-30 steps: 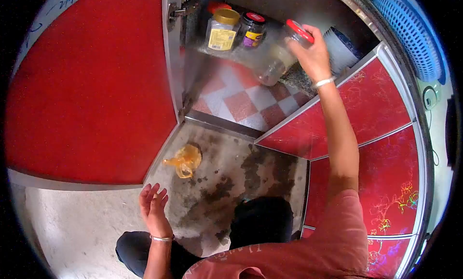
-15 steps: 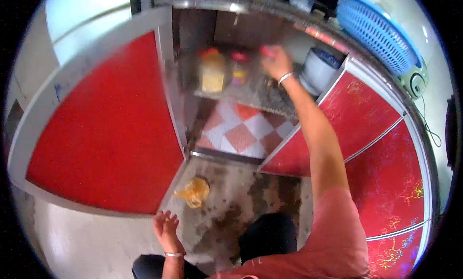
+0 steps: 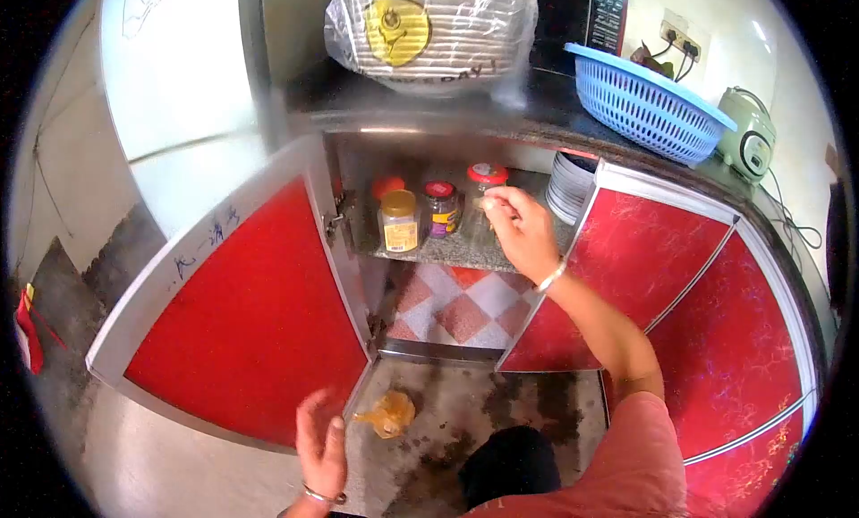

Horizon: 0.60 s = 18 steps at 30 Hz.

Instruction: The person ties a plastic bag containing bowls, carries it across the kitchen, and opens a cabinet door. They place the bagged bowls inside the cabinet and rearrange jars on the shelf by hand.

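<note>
My right hand [image 3: 526,236] is just in front of a clear glass jar with a red lid [image 3: 488,173], which stands upright on the cabinet shelf. Its fingers are bent and slightly apart, and I see nothing in them. Left of that jar stand a dark jar with a purple label [image 3: 441,212] and a gold-lidded jar [image 3: 399,223]; an orange-red lid [image 3: 387,187] shows behind. My left hand [image 3: 320,451] hangs low by the red cabinet door [image 3: 237,321], thumb and fingers apart, slightly blurred and holding nothing.
Stacked plates [image 3: 571,185] stand at the shelf's right. A knotted orange plastic bag [image 3: 392,415] lies on the stained floor. The counter above bears a plastic-wrapped bundle [image 3: 447,35], a blue basket [image 3: 649,106] and a green rice cooker [image 3: 748,138].
The view has tilted up, showing more of the counter. My right hand has drawn back from the red lid toward me, leaving the jar on the shelf. The left hand stays low.
</note>
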Tool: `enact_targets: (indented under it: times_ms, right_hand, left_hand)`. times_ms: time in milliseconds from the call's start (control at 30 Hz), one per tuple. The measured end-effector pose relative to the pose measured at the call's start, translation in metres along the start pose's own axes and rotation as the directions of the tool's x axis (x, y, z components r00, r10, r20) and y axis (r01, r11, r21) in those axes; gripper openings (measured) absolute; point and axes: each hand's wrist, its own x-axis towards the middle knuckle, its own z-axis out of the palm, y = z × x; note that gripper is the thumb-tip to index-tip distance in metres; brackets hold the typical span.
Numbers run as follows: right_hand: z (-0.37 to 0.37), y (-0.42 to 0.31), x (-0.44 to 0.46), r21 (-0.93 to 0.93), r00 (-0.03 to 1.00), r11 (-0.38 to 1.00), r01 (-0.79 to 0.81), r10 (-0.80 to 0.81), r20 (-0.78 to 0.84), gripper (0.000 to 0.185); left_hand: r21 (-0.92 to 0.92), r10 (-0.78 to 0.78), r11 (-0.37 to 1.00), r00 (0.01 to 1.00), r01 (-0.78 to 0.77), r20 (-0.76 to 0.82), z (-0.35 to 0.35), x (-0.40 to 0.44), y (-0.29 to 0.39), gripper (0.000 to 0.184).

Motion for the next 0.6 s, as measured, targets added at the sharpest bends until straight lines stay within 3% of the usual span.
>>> enact_targets:
  times_ms: [33,100,167,233,300,333,400,433,533,600]
  right_hand:
    - [-0.009,-0.023,0.004,0.121,0.999,0.992,0.039,-0.034,-0.039,0.026]
    - [-0.027,-0.064,0.013,0.345,0.989,0.931,0.121,-0.082,-0.125,0.024]
    - [-0.042,-0.090,0.044,0.396,0.939,0.877,0.271,-0.151,-0.308,0.026]
    - [-0.050,-0.095,0.086,0.315,0.849,0.871,0.377,-0.190,-0.493,0.025]
    - [-0.052,-0.077,0.135,0.086,0.789,0.935,0.344,-0.238,-0.566,0.035]
    - [-0.053,-0.076,0.152,0.144,0.870,0.981,0.134,-0.047,-0.492,0.043]
    - [-0.050,-0.069,0.184,0.292,0.893,0.947,-0.131,0.240,-0.380,0.058]
    - [-0.046,-0.060,0.201,0.396,0.881,0.902,-0.173,0.321,-0.347,0.063]
    - [-0.049,-0.069,0.212,0.674,0.881,0.684,-0.281,0.462,-0.102,0.070]
    - [-0.055,-0.085,0.211,0.802,0.859,0.466,-0.374,0.501,0.110,0.072]
  left_hand:
    - [0.025,0.066,0.997,0.997,-0.067,0.034,-0.003,0.020,0.025,0.033]
    - [-0.118,0.180,0.977,0.983,-0.175,0.031,-0.002,0.062,0.070,0.034]
    - [-0.070,0.296,0.953,0.955,-0.294,0.024,0.001,0.110,0.111,0.044]
    - [-0.110,0.320,0.940,0.947,-0.323,-0.038,0.009,0.159,0.142,0.051]
    - [0.126,0.467,0.873,0.882,-0.471,0.062,0.016,0.214,0.167,0.058]
    - [-0.049,0.401,0.915,0.916,-0.400,0.024,0.031,0.226,0.186,0.061]
    - [-0.302,0.286,0.913,0.958,-0.274,-0.004,0.052,0.257,0.209,0.068]
    - [-0.378,0.247,0.897,0.969,-0.229,-0.001,0.058,0.276,0.213,0.072]
    - [-0.414,0.124,0.905,0.992,-0.103,0.025,0.081,0.304,0.230,0.080]
    - [-0.356,0.048,0.934,0.996,-0.021,0.069,0.091,0.314,0.234,0.085]
